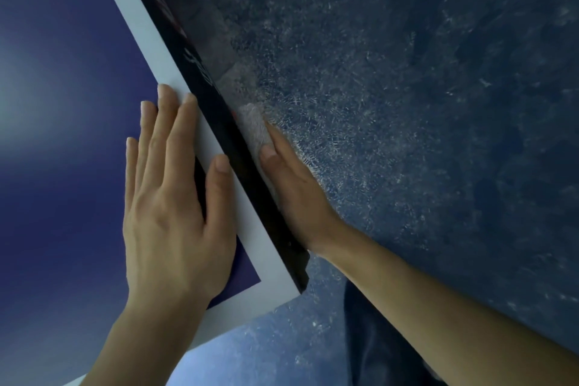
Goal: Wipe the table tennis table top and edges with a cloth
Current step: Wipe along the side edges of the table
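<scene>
The table tennis table (62,135) fills the left side, dark blue with a white border line and a black side edge (219,122) running diagonally. My left hand (175,197) lies flat on the top near the corner, fingers straight across the white line. My right hand (291,185) is below the top, beside the black edge, and presses a small pale cloth (255,125) against that edge. Its thumb lies on the cloth; the other fingers are hidden behind the cloth and edge.
A speckled blue-grey floor (407,103) spreads to the right and below the table's corner (299,290). Dark trouser fabric (376,348) shows at the bottom, under my right forearm.
</scene>
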